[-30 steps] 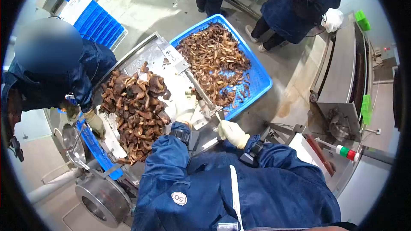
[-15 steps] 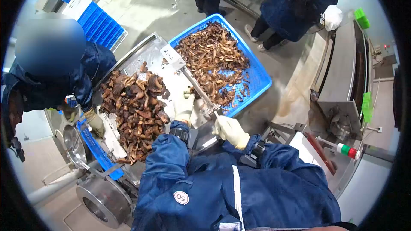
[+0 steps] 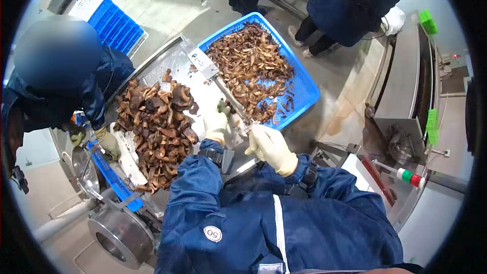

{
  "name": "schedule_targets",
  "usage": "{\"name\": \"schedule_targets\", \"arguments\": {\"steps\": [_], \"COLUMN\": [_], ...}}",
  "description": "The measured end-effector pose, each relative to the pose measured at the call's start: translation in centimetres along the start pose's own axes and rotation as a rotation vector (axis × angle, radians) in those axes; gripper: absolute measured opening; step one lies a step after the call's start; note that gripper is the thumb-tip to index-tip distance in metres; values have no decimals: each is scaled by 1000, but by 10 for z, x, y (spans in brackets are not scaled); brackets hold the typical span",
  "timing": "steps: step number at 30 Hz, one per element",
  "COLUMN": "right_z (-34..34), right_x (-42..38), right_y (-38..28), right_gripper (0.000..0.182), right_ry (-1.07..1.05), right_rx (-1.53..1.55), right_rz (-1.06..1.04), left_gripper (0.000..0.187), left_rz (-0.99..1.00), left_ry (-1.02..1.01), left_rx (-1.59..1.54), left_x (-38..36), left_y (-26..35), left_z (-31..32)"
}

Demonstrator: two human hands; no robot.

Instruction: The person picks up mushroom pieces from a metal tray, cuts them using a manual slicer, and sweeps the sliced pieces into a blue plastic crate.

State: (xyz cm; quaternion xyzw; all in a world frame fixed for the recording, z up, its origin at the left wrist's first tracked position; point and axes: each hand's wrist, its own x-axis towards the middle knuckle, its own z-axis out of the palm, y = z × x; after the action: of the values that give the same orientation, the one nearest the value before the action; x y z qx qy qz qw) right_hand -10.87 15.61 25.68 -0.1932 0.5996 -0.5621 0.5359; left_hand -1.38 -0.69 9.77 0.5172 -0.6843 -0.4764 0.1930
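Observation:
My left hand (image 3: 215, 122), in a pale glove, is closed over the white board (image 3: 204, 94), with a small dark piece (image 3: 222, 105) at its fingertips. Left of it lies a big heap of dark brown, curled pieces (image 3: 160, 132), looking like mushroom. My right hand (image 3: 273, 148), gloved too, is closed beside the lower end of a metal bar (image 3: 234, 102); I cannot tell what its curled fingers hold. Beyond the bar, a blue basket (image 3: 310, 91) contains many thin brown strips (image 3: 253, 63).
A co-worker (image 3: 56, 86) stands at the left, one gloved hand (image 3: 107, 143) by the heap. Two more people stand behind the basket. Stacked blue crates (image 3: 114, 25) are at the back left. Steel machinery (image 3: 122, 236) is at lower left; a red-green signal light (image 3: 410, 177) sticks out on the right.
My right hand has moved slightly down and turned beside the bar's end. The left hand has shifted only a little, and a dark piece shows more at its fingertips.

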Motion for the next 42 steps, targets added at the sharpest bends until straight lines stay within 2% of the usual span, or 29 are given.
{"name": "schedule_targets", "arguments": {"steps": [1,3,4,5,7,8,11,12,13,15,17,18,19,20,23,24,26,27,29,31,32,35,38,39,40,41,42], "right_z": [1,-20,-32,-43,-40,-37,-16,-6,2,0,-25,-43,-43,-44,-38,-31,-7,-2,-1,-30,-44,-43,-17,-7,-1,-4,-12], "right_x": [3,1,-1,2,4,3,0,2,3,2,-2,1,1,2,3,3,-3,1,5,1,3,5,1,0,2,0,1], "right_y": [4,64,83,109,97,90,23,-1,-11,2,70,106,106,104,77,56,-2,-9,9,77,104,106,32,14,1,14,40], "right_gripper": [36,36,36,37,37,36,38,41,44,41,37,38,38,38,39,39,40,40,40,36,35,35,34,34,44,44,43], "right_ry": [2,-53,-39,-35,-76,-74,-62,-53,-40,4,7,-93,-101,-110,-112,-97,-43,-37,-41,-103,-113,-87,-70,-55,-37,-48,-63], "right_rx": [42,4,-108,-94,-137,-112,-62,-49,-33,-30,-78,-125,-136,-148,-153,-128,-83,-94,-106,-14,-101,-82,1,50,24,33,38], "right_rz": [-56,-152,45,143,189,173,89,43,-6,45,103,82,94,103,94,88,106,22,-183,-24,98,169,55,15,26,6,-22], "left_gripper": [20,19,17,16,13,21,27,23,20,22,29,26,24,16,11,11,13,13,9,5,9,12,16,15,14,14,12], "left_rz": [-16,-34,-56,-84,-140,-152,5,107,207,389,-77,-150,-224,-228,-196,19,-142,-224,-97,87,-73,-11,47,-70,-185,-294,-114], "left_ry": [-13,-31,-44,-58,-79,-133,-51,21,96,103,-72,-99,-127,-187,-107,-53,-81,-92,-26,47,-67,-36,32,1,-30,-54,-29], "left_rx": [-42,-135,-193,-250,-359,-108,66,98,137,325,-88,-245,-399,-216,-142,-125,-317,-410,-190,-57,-70,-74,168,47,-71,-189,-43], "left_x": [-1,6,10,9,6,10,5,-1,-7,-3,3,7,8,12,1,6,1,-2,-5,-2,7,7,3,-2,-8,-9,-4], "left_y": [-7,-22,-22,-24,-17,-12,-2,-5,-7,-13,-9,-31,-30,-29,0,-33,-20,-9,1,-10,-25,-33,-17,-3,15,26,4], "left_z": [0,6,8,10,5,0,-4,-1,2,1,3,13,13,10,-1,10,10,7,2,7,12,16,11,8,1,-2,3]}}
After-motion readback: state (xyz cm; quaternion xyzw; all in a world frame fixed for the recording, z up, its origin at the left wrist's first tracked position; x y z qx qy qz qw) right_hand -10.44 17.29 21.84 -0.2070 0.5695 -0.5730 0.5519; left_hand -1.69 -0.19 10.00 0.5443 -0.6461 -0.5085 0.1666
